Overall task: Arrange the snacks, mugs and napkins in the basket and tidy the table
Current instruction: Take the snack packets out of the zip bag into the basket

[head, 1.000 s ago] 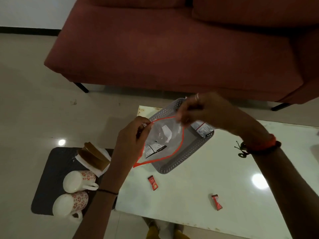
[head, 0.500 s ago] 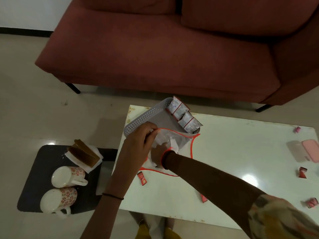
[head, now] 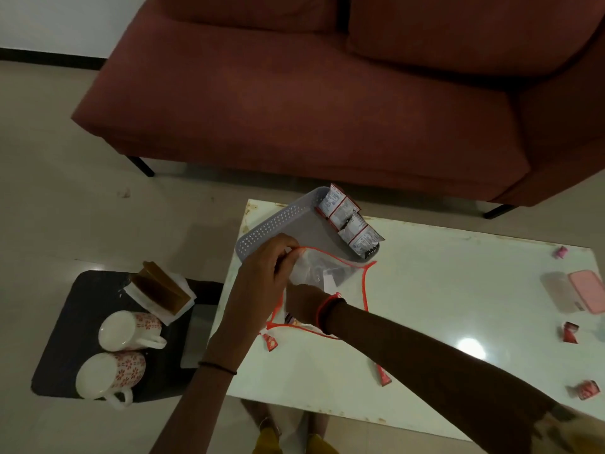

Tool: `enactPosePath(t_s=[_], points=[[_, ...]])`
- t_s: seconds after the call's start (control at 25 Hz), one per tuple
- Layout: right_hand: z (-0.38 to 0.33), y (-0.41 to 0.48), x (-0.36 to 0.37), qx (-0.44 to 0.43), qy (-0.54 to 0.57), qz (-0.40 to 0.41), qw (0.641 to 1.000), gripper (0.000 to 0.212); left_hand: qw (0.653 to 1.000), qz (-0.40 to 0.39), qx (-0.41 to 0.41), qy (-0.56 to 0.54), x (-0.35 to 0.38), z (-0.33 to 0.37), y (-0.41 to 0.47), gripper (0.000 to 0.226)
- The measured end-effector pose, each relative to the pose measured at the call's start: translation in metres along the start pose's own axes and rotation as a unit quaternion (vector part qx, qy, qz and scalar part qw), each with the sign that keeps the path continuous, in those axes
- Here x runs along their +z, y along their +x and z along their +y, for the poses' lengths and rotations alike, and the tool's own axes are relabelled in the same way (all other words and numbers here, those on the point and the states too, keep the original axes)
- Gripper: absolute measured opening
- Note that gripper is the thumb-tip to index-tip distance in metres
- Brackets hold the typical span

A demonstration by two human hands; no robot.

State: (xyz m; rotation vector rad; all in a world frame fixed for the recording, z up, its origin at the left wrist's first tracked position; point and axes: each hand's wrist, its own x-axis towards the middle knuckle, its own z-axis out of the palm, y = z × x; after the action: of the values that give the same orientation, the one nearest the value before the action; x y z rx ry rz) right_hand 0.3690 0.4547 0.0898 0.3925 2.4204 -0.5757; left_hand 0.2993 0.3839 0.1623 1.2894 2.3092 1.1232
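Observation:
A clear plastic bag (head: 347,273) with an orange rim lies on the white table (head: 442,290), partly over the grey perforated basket (head: 278,224). My left hand (head: 262,273) pinches the bag's rim open. My right hand (head: 304,306) is inside the bag up to the wrist; what its fingers grip is hidden. Several silver snack packets (head: 347,221) stand along the basket's far side. Small red snack sachets (head: 270,341) (head: 382,375) lie on the table. Two white mugs with red flowers (head: 127,329) (head: 108,376) and a stack of napkins (head: 157,290) sit on a black stool.
The black stool (head: 65,339) stands left of the table. A red sofa (head: 311,93) fills the far side. At the table's right end lie a pink case (head: 586,291), a pink sweet (head: 561,252) and red wrappers (head: 569,332) (head: 586,389).
The bag has come down from in front of me onto the table. My right hand has let go of the rim and gone inside the bag. The view has shifted right.

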Motion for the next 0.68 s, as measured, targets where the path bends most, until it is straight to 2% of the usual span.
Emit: enactPosePath(t_s=[0.12, 0.2, 0.28, 0.36, 0.44, 0.48, 0.6, 0.68], points=[[-0.006, -0.014, -0.025, -0.047, -0.021, 0.061, 0.997, 0.037, 1.0, -0.008, 0.001, 0.008, -0.01, -0.013, 0.01, 0.015], [-0.011, -0.026, -0.049, -0.053, 0.007, 0.129, 0.99, 0.041, 0.999, 0.003, -0.045, 0.004, -0.02, -0.025, 0.02, 0.016], [-0.015, -0.037, -0.079, -0.062, 0.049, 0.174, 0.982, 0.037, 0.997, 0.016, -0.077, 0.001, -0.034, -0.036, 0.029, 0.015], [-0.012, -0.052, -0.108, -0.062, 0.103, 0.196, 0.973, 0.036, 0.997, 0.002, -0.073, 0.006, -0.053, -0.047, 0.035, 0.014], [-0.004, -0.069, -0.135, -0.054, 0.18, 0.25, 0.95, 0.035, 0.996, -0.001, -0.085, 0.016, -0.069, -0.053, 0.039, 0.015], [0.002, -0.078, -0.146, -0.055, 0.251, 0.276, 0.926, 0.033, 0.995, 0.004, -0.094, 0.018, -0.076, -0.057, 0.04, 0.016], [0.027, -0.092, -0.164, -0.039, 0.514, 0.317, 0.796, 0.021, 0.992, 0.007, -0.121, 0.02, -0.084, -0.064, 0.042, 0.02], [0.055, -0.085, -0.162, -0.002, 0.551, 0.365, 0.75, 0.01, 0.989, 0.0, -0.151, 0.01, -0.086, -0.068, 0.042, 0.024]])
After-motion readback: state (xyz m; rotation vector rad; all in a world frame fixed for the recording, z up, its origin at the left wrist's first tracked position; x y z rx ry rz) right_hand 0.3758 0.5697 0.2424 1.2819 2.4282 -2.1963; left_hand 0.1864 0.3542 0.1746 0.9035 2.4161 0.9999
